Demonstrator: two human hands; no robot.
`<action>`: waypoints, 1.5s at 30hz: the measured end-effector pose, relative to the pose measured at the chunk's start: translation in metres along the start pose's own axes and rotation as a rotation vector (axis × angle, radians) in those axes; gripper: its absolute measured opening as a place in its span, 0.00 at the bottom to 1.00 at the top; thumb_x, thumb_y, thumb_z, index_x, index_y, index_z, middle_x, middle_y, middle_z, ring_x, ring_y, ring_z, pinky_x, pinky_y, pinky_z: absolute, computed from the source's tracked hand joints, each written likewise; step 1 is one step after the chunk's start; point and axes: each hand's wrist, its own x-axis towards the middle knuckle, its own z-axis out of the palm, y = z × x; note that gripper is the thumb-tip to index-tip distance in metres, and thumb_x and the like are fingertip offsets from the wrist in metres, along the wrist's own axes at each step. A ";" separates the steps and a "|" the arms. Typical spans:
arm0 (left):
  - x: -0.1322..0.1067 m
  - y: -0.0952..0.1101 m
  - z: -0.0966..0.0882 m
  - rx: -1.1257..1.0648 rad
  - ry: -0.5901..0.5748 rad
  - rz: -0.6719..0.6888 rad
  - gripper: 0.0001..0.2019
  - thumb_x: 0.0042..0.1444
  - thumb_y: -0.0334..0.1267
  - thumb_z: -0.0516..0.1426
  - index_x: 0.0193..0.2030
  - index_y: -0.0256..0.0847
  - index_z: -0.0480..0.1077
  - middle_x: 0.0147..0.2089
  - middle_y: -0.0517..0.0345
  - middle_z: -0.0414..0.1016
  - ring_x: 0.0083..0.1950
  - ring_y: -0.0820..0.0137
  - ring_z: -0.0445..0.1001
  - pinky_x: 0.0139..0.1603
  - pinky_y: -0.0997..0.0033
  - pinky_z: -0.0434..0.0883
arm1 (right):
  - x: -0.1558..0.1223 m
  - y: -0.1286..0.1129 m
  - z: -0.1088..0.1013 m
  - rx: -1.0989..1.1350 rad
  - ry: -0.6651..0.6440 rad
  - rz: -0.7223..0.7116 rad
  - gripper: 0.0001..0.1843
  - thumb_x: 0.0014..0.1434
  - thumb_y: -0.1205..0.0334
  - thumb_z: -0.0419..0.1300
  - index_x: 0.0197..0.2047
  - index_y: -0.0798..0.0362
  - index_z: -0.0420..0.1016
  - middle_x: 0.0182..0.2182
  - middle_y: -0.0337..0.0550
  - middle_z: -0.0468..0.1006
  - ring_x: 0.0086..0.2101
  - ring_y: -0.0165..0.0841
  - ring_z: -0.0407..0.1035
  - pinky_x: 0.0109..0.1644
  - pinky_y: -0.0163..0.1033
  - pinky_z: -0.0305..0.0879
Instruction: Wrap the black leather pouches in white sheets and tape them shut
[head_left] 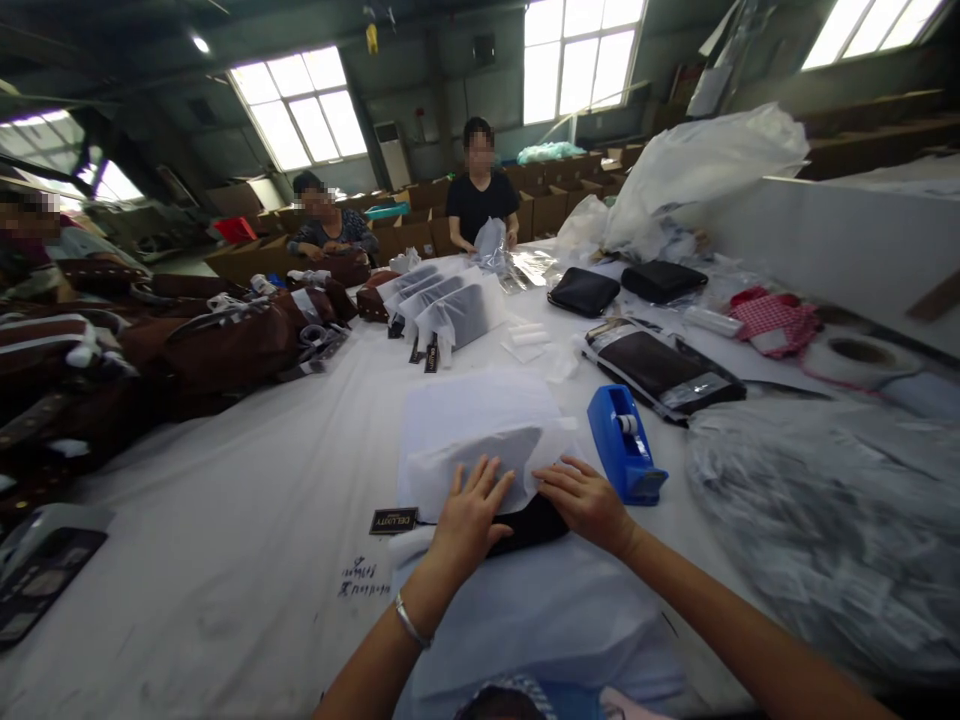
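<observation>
A black pouch (534,522) lies on the white table, half covered by a sheet of white tissue paper (469,435). My left hand (469,512) rests flat on the paper's near edge, fingers spread. Beside it, my right hand (583,498) also lies flat, its fingers pressing the paper down over the pouch. A small black hang tag (393,520) on a string sticks out to the left of the pouch. More white paper (540,610) lies under my forearms.
A blue tape dispenser (626,442) stands just right of my hands. Bagged black pouches (660,368) and crumpled plastic (817,500) lie to the right. Brown handbags (217,345) pile up at the left. Wrapped items (446,305) and seated and standing people are at the far end.
</observation>
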 end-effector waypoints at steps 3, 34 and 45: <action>-0.009 0.002 0.026 -0.033 -0.016 -0.024 0.33 0.55 0.41 0.63 0.67 0.45 0.58 0.72 0.46 0.54 0.72 0.53 0.52 0.66 0.43 0.61 | 0.000 -0.012 -0.010 -0.013 0.019 0.016 0.16 0.66 0.71 0.54 0.53 0.48 0.74 0.53 0.44 0.76 0.49 0.37 0.72 0.60 0.51 0.65; -0.044 0.035 0.041 -0.022 0.003 -0.045 0.24 0.64 0.37 0.52 0.66 0.51 0.59 0.74 0.53 0.47 0.75 0.54 0.42 0.70 0.39 0.49 | -0.056 -0.052 -0.064 0.584 -0.447 0.264 0.26 0.59 0.49 0.66 0.59 0.45 0.71 0.51 0.43 0.77 0.51 0.38 0.70 0.60 0.42 0.63; -0.038 0.027 0.025 -0.099 -0.016 -0.055 0.27 0.67 0.43 0.47 0.71 0.42 0.49 0.70 0.51 0.57 0.73 0.60 0.50 0.69 0.48 0.54 | -0.061 -0.095 -0.051 0.410 -0.481 0.243 0.17 0.64 0.59 0.59 0.55 0.48 0.74 0.48 0.44 0.78 0.46 0.37 0.73 0.53 0.40 0.68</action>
